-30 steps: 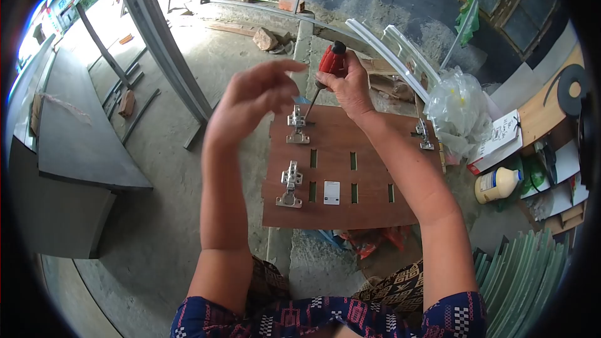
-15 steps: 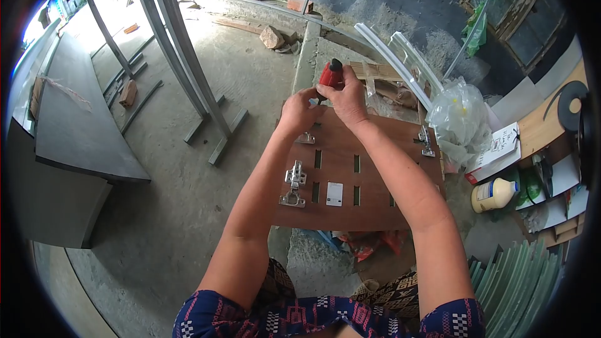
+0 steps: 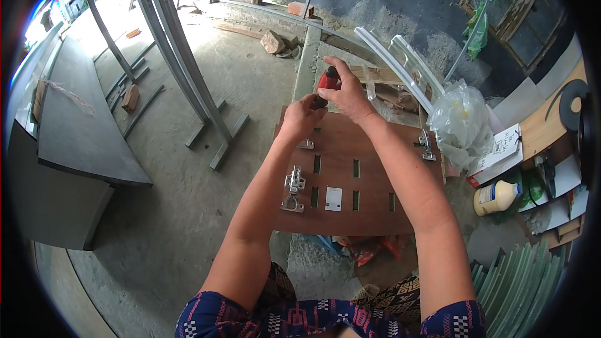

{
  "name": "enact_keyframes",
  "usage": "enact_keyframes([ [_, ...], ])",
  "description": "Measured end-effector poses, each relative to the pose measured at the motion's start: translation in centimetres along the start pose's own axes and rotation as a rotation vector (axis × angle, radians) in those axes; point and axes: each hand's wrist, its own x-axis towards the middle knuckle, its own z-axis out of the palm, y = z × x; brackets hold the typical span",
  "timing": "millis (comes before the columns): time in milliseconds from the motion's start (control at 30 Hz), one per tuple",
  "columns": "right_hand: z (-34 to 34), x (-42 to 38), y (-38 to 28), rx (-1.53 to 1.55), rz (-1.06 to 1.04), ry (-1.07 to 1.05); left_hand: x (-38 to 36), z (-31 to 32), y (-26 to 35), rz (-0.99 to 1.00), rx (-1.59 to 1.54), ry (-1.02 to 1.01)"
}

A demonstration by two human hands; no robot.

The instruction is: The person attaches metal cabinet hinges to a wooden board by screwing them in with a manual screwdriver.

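Note:
A red screwdriver [image 3: 325, 80] with a black end stands upright over the far edge of a brown wooden board [image 3: 375, 216]. My right hand [image 3: 349, 95] is closed on its handle with the thumb along the side, one finger lifting away. My left hand [image 3: 305, 116] pinches low around the same tool, hiding its shaft and tip. Under the left hand a metal cabinet hinge [image 3: 306, 144] shows partly. Two more hinges lie on the board: one at its near left [image 3: 293, 189], another on the right [image 3: 427, 145]. A white card [image 3: 333, 199] sits between slots in the board.
At the right are a clear plastic bag [image 3: 460, 122], a cream bottle [image 3: 496, 198] and a white box [image 3: 496, 155]. Stacked green-edged panels [image 3: 519, 288] stand at lower right. Metal frame posts [image 3: 178, 56] rise at left beside a grey panel [image 3: 91, 122].
The right hand has turned on the screwdriver handle, and a finger now stretches out. The tool sits slightly lower and left in view. Both hands stay over the board's far edge.

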Motion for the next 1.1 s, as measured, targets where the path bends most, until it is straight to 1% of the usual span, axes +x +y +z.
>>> enact_keyframes([
  [67,-0.3,0.6,0.5,0.032,-0.010,-0.055,-0.2,-0.5,0.6,-0.042,0.000,-0.027],
  [100,-0.3,0.7,0.3,0.049,-0.015,-0.083,-0.2,-0.6,1.0,-0.036,-0.003,-0.009],
  [200,-0.8,0.8,-0.5,0.058,0.075,-0.143,-0.4,-0.7,2.5,-0.025,0.014,0.030],
  [267,-1.0,0.8,-1.4,-0.035,0.059,-0.155,-0.3,-1.0,3.6,-0.023,0.055,0.034],
  [400,-1.2,0.8,-2.2,-0.318,0.053,-0.099,0.3,-0.5,1.8,-0.017,0.041,0.022],
  [500,-1.3,1.1,-2.2,-0.223,0.042,-0.140,0.6,-0.4,1.2,0.014,0.011,0.009],
  [600,-1.9,1.3,-2.3,-0.129,-0.141,-0.198,0.5,-0.7,1.3,-0.014,0.012,-0.005],
  [700,-2.1,1.8,-2.1,-0.154,-0.126,-0.279,0.4,-0.9,1.6,-0.018,0.011,-0.028],
  [800,-1.9,2.2,-2.2,-0.265,-0.177,-0.248,0.3,-0.8,1.6,-0.009,0.033,-0.029],
  [900,-2.2,2.2,-3.1,-0.326,-0.092,-0.272,0.2,-0.8,1.7,-0.002,0.072,-0.018],
  [1000,-2.4,2.3,-3.9,-0.471,-0.055,-0.281,-0.1,-1.1,2.4,0.000,0.103,-0.019],
  [1100,-2.6,2.2,-4.6,-0.513,-0.045,-0.314,0.1,-1.0,1.9,0.012,0.085,-0.016],
])
